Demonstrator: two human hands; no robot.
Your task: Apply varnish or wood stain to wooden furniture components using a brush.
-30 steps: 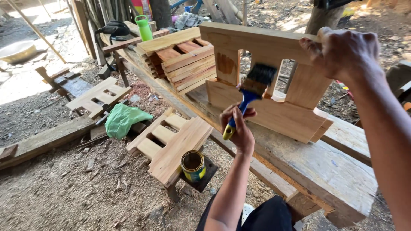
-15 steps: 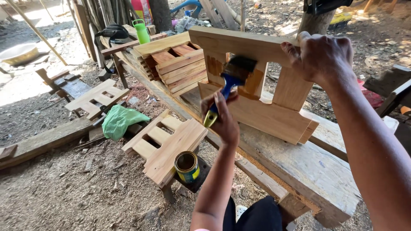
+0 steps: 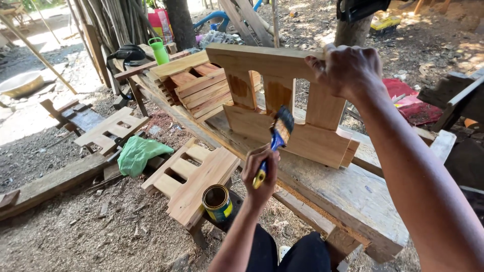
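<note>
On the bench (image 3: 348,196), a slatted panel (image 3: 292,136) is stood upright on its long edge, and its top rail is gripped from above by the right hand (image 3: 348,68), fingers folded over the far side. Just in front of the panel's lower board, a brush (image 3: 275,143) is held in the left hand (image 3: 259,174), which is closed around the yellow and blue handle. The left forearm is raised from below, wrist bent upward; the right arm is stretched in from the lower right. The brush is tilted, its long axis running up and slightly right, bristles uppermost and close to the panel's face; whether contact is made cannot be told. An open tin (image 3: 218,202) is set just left of the left hand, beside another slatted piece (image 3: 194,174).
</note>
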